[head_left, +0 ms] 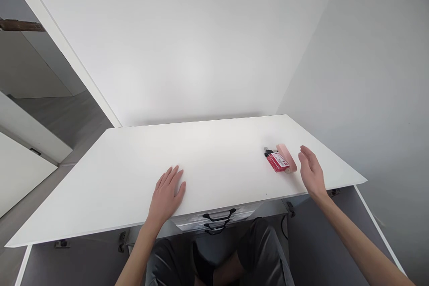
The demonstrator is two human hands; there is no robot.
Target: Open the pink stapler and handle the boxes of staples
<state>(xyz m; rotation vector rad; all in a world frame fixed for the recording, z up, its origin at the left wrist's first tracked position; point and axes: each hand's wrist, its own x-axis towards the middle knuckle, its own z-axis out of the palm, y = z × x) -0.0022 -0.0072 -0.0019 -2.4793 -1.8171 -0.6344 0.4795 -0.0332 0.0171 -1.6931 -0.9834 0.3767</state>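
Note:
My left hand [168, 193] lies flat, palm down, on the white table [134, 174], fingers stretched out and holding nothing. My right hand [311, 172] hovers open just right of a small cluster near the table's right side, not touching it. The cluster is a red and white box [278, 161], a pink object [287, 156] lying against it, and a small black piece [268, 152] at its far left end.
The table stands in a corner with white walls behind and to the right. Under the front edge sits a drawer unit with black handles [218, 217]. My knees in dark trousers [261, 250] are below. Grey floor and an open doorway lie left.

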